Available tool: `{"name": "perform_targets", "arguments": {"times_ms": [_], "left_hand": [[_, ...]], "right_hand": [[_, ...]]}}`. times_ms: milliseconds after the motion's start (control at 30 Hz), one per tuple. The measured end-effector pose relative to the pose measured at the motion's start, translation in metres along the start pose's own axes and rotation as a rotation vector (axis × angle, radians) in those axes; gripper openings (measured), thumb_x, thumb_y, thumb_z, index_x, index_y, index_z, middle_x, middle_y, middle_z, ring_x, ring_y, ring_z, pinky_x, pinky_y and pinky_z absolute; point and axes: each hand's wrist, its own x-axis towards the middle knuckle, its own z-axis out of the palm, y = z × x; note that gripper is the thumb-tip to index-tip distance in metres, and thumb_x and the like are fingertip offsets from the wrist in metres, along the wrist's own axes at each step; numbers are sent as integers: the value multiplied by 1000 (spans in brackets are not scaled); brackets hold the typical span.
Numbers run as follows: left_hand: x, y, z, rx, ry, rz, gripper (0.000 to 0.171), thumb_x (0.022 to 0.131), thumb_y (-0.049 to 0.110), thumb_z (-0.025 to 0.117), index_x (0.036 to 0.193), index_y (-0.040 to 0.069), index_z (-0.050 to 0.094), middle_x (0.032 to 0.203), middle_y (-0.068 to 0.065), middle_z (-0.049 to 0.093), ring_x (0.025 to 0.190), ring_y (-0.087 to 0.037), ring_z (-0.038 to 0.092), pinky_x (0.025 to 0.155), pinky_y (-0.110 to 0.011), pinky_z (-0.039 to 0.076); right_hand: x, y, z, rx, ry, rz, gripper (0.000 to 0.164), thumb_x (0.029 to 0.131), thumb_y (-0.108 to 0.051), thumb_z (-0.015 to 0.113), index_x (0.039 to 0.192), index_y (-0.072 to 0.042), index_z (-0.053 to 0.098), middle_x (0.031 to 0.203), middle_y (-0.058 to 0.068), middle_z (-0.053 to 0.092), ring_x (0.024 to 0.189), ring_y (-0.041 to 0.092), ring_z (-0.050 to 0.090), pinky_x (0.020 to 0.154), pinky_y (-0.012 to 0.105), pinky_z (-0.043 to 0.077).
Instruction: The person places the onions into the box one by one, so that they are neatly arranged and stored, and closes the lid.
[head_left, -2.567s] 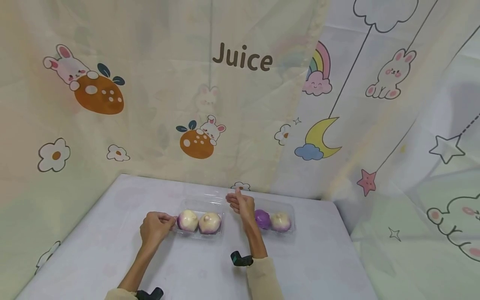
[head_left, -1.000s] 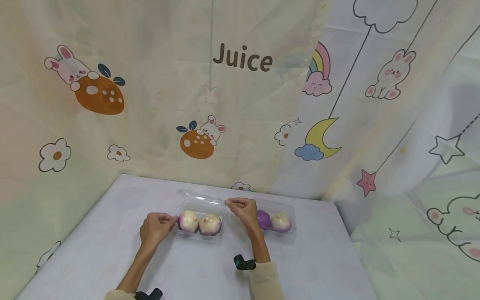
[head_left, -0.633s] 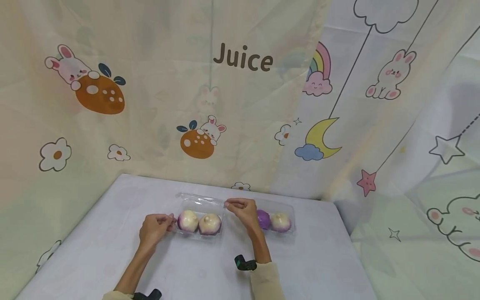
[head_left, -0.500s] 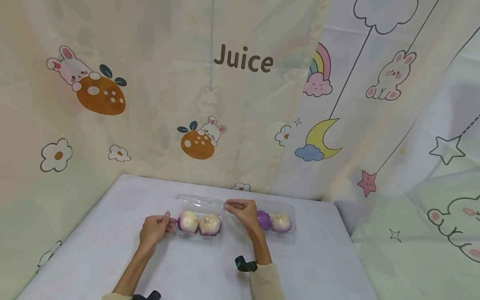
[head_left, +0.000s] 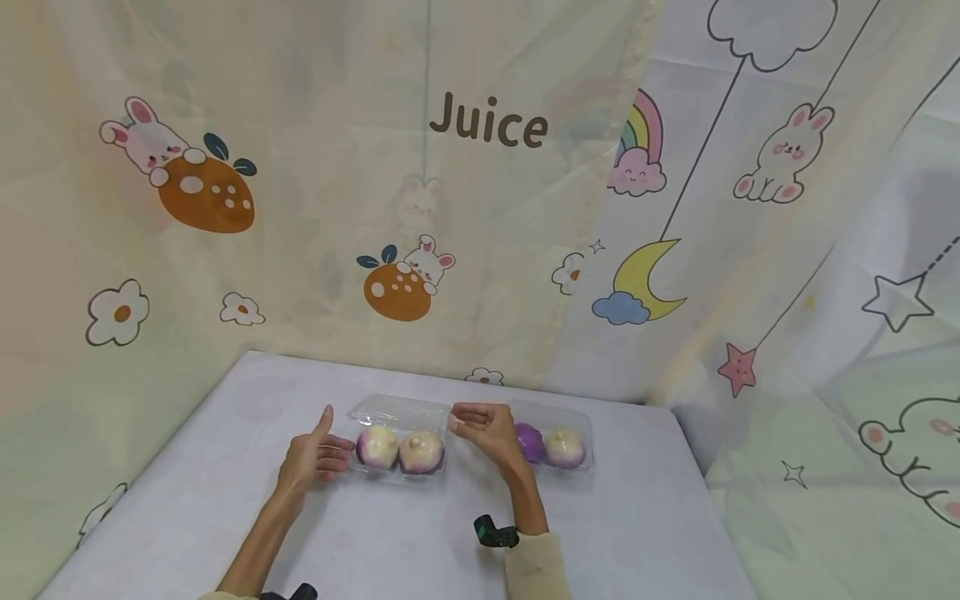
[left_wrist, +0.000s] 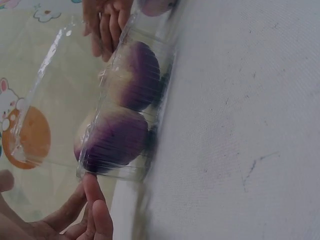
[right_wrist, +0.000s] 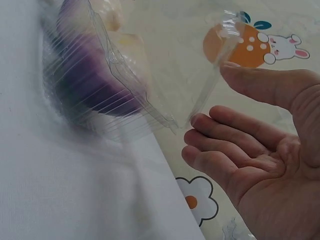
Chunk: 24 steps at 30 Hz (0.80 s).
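A clear plastic clamshell box [head_left: 408, 477] stands mid-table, its clear lid [head_left: 397, 409] raised at an angle at the back. Inside sit two white-and-purple bulbs resembling onions, a left bulb [head_left: 377, 447] and a right bulb [head_left: 422, 452]. At the box's left end is my left hand [head_left: 311, 461], thumb raised, fingers extended with the tips at the box wall [left_wrist: 85, 167]. My right hand [head_left: 487, 432] is by the lid's right edge. In the right wrist view its thumb [right_wrist: 260, 86] meets the lid edge, apart from the extended fingers [right_wrist: 225, 142].
A second clear box [head_left: 588, 433] is on the right, partly behind my right hand, holding a purple ball-like piece [head_left: 529, 442] and another white-purple bulb [head_left: 565, 448]. A printed curtain [head_left: 300, 250] hangs behind the white table [head_left: 405, 542].
My left hand has gone from pinching the box's left edge to extended fingers with thumb up. My right hand came to the lid edge and its fingers have since spread. The lid has changed its tilt.
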Motion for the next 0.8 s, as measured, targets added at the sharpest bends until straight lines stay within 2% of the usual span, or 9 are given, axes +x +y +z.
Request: {"name": "perform_targets", "arguments": {"times_ms": [200,433,633,800], "left_hand": [[-1,1,1,1,-11,10,84,107,73,49,118,-6,76,89,-4,80,76,-19,77,67,-30,66],[-3,-2,0,59,-28,30,71,108,61,59,125,-5,76,98,-6,82,81,-18,78,72,-30,67],[0,-6,-3,9,-33,16,57,107,50,67,123,-4,77,95,-3,83,77,-13,77,71,-28,67],[6,-10,-6,-20,-68,14,48,108,38,69,125,-6,76,95,-2,83,76,-9,76,71,-25,67]], "right_hand": [[-2,0,-3,-5,-45,-32,47,90,-4,86,133,10,71,135,28,73,130,41,72,106,30,62],[-2,2,-5,-14,-55,-19,48,91,-4,86,135,10,71,138,28,72,134,43,69,110,35,60],[-2,3,-5,-18,-61,-9,47,91,-3,85,135,9,71,139,27,72,135,43,69,113,38,58],[-2,2,-4,-21,-13,-4,45,91,1,84,133,8,72,137,27,73,132,43,71,108,33,62]]}}
